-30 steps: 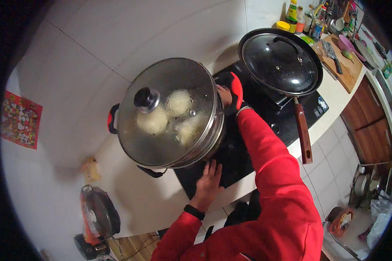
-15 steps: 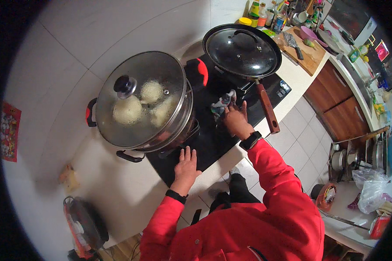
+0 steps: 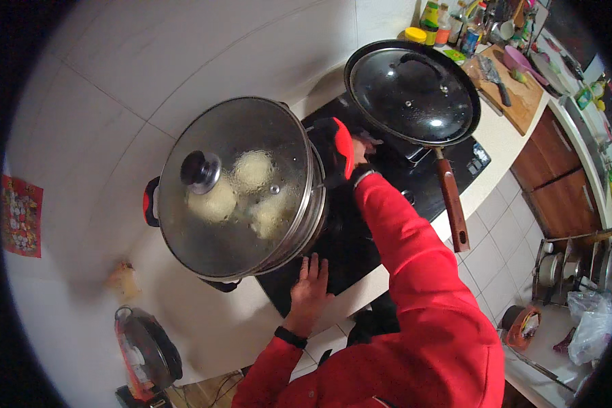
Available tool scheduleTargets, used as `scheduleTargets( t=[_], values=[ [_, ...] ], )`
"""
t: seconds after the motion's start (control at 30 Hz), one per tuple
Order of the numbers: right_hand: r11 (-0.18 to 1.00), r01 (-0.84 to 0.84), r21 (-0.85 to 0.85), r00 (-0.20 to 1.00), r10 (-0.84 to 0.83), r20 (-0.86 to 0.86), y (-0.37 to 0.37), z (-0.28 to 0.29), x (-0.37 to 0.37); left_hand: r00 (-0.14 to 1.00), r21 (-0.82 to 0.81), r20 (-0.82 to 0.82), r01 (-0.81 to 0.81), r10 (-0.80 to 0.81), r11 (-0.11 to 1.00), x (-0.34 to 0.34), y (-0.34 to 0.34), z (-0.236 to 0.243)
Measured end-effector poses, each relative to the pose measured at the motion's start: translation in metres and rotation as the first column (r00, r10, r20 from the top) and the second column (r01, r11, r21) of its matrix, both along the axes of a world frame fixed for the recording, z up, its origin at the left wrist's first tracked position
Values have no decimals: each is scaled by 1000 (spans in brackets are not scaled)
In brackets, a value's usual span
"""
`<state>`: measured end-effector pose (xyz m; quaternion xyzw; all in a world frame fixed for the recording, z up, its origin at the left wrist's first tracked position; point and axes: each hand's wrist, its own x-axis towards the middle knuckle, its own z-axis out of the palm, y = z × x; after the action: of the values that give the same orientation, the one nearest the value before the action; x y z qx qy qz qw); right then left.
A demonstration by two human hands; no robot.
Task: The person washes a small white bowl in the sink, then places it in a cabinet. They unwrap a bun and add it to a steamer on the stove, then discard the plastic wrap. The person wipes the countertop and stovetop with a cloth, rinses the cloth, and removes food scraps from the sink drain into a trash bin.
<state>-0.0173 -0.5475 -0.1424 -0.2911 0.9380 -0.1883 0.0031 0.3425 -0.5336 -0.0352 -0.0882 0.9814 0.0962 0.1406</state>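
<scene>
My left hand (image 3: 309,292) lies flat on the near edge of the black glass stovetop (image 3: 350,251), fingers stretched out. My right hand (image 3: 364,148) reaches low over the stovetop between the steamer and the lidded pan. The steamer's black-and-red handle cover (image 3: 343,148) hides part of it. A small greyish bit of cloth (image 3: 375,141) shows at its fingertips, the rest being hidden. On the left stands a large steamer pot (image 3: 313,224) with a fogged glass lid (image 3: 231,245); several pale round buns (image 3: 253,171) show through the lid.
A black frying pan with a glass lid (image 3: 415,95) sits at the far right of the stove, its wooden handle (image 3: 452,197) jutting toward me. Beyond are a cutting board (image 3: 523,112) with a cleaver (image 3: 494,78), and bottles (image 3: 455,27). A black electric pan (image 3: 153,350) stands at left.
My right hand has moved with the cloth away from me and leftward, from the open stovetop to behind the steamer's handle cover. My left hand stays at the stove edge. The whole view has shifted.
</scene>
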Motion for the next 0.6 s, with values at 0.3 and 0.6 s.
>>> scheduleTargets(
  t=[0.3,0.6],
  values=[
    [985,149,87,941,-114,-318,-40,18,-55,997,-40,68,-17,20,999,-6,-2,2],
    [880,-384,-278,919,336,-205,-5,23,-3,998,46,29,-61,59,997,-1,2,6]
  ],
)
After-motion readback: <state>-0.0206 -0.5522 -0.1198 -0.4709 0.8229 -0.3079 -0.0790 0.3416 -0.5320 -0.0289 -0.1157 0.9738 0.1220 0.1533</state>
